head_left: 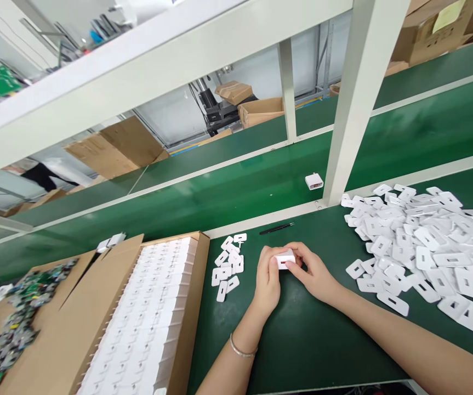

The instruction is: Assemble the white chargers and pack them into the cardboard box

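Note:
Between my two hands, over the green table (310, 351), is a small white plastic housing (284, 258) with a reddish slot in the side toward me. My left hand (267, 280) grips it from the left, thumb along its edge. From the right, the fingers and thumb of my right hand (312, 272) close on the same housing. Part of it is hidden behind the fingers. Left of my hands lies a small group of white slotted plates (228, 263). A thin black pen-like tool (276, 228) rests just behind them.
A large heap of white slotted plates (421, 241) covers the right side. At left stands a cardboard box (184, 329) with rows of white parts; beyond it, circuit boards (22, 307) lie on cardboard. A pale post (353, 93) rises behind, beside a white unit (314, 181).

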Available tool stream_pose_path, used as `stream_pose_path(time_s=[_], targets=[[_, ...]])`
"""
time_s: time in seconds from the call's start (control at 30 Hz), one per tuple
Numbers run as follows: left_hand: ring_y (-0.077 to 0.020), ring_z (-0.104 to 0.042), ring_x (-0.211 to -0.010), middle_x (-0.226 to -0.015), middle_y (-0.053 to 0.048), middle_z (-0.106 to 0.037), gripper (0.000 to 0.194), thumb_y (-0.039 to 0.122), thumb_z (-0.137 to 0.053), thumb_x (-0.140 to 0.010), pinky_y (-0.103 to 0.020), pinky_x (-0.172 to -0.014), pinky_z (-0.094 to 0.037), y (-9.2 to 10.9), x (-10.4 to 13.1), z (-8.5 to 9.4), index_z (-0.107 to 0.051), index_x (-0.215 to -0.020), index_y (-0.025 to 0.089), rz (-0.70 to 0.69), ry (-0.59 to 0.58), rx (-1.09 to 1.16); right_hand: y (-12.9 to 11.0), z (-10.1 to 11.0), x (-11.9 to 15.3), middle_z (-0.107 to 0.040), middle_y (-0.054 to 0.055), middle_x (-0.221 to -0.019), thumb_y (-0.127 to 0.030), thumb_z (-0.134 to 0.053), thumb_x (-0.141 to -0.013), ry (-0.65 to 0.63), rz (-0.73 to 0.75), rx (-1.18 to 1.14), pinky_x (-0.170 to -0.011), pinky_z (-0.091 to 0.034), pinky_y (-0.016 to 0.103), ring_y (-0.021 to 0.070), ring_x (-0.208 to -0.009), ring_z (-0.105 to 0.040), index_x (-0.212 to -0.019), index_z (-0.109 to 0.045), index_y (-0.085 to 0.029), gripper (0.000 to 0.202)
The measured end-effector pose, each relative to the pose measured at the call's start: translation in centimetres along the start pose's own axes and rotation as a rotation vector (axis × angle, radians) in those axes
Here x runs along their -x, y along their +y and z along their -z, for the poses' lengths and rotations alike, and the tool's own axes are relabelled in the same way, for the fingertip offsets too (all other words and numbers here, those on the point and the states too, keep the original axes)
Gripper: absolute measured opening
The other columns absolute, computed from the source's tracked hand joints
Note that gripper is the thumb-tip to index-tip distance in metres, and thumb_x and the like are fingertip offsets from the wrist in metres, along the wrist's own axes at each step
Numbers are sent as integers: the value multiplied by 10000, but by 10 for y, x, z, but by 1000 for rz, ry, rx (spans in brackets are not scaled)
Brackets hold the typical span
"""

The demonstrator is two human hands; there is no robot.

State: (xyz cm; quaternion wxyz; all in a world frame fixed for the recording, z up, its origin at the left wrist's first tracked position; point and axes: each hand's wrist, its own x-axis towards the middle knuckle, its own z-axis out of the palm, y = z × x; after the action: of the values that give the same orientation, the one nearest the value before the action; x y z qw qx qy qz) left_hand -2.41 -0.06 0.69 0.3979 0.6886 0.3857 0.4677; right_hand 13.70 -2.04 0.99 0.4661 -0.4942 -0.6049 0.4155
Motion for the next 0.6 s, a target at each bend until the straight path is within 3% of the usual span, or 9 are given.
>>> stream_pose_path(time_s=[0.23,0.43,0.6], targets=[[-223,-537,-894,-919,-60,-538,471,512,-358,-1093,-379,-819,-496,1,3,5,-757,-1110,263,-129,-6,-116,0,1,3,-648,47,-1045,-534,-516,-1015,-58,53,-74,-780,-498,353,202,-857,-584,-1185,-574,-260,327],[-238,-612,-1074,-1214,-93,-636,590,566,-196,-1101,-435,-996,-508,-6,0,1,-625,-1395,286,145,-17,179,4,3,-2,-664,61,-1072,-529,-510,-1022,6,19,-60,-831,-531,383,231,-927,-633,-1198,-589,-260,330],[-248,-672,-1058,-1262,-120,-678,586,634,-278,-1074,-396,-881,-569,-12,-5,0,-540,-1430,250,243,-55,285,2,7,-6,-680,92,-1182,-444,-603,-988,27,119,171,-855,-532,415,262,-977,-628,-1281,-581,-264,344]])
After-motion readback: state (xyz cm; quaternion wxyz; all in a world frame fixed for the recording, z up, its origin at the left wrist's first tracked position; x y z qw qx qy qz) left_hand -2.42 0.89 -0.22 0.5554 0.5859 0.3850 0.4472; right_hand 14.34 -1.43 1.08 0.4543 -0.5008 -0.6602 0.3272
